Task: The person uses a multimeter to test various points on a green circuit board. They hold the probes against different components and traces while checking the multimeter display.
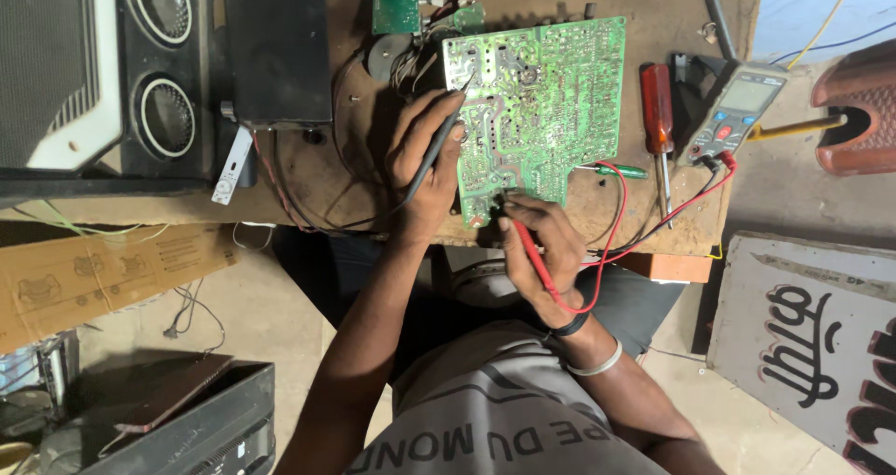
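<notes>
A green circuit board (537, 106) is lying solder side up in the upper middle of the frame, its lower left corner reaching almost to the near edge of the wooden bench (644, 8). Bare bench is showing along the board's lower right, with a red-handled screwdriver (658, 125) and a grey multimeter (733, 111) lying just to the right. A black box (275, 46) and a speaker cabinet (103, 69) are crowding the upper left. The left hand (420, 172) is curling narrowly around a black probe (439, 144), its tip touching the board's upper left area. The right hand (541, 251) is pinching a red probe (523, 237) between closed fingers, pressing its tip against the board's lower left corner.
</notes>
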